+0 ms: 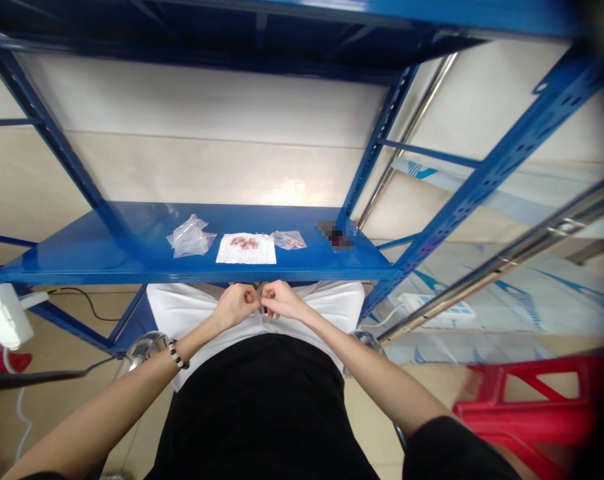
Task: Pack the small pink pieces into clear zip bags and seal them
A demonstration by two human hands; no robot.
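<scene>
My left hand (239, 303) and my right hand (283, 299) meet over my lap, just in front of the shelf's edge. Both have fingers pinched together, almost touching. What they hold between the fingertips is too small and hidden to make out. On the blue shelf (117, 261) beyond them lies a white sheet (225, 253) bearing a small heap of pink and greenish beads or pieces (245, 243). Right of it rests a clear plastic bag (283, 238) with a few pink pieces inside. Several flat, clear plastic bags (191, 235) are piled on the left.
A dark, blurred-out object (336, 235) lies at the shelf's right end. Blue uprights (382, 140) and an upper shelf (262, 33) frame the space. A red stool (527, 413) stands at right; a white power strip (5, 313) hangs at left.
</scene>
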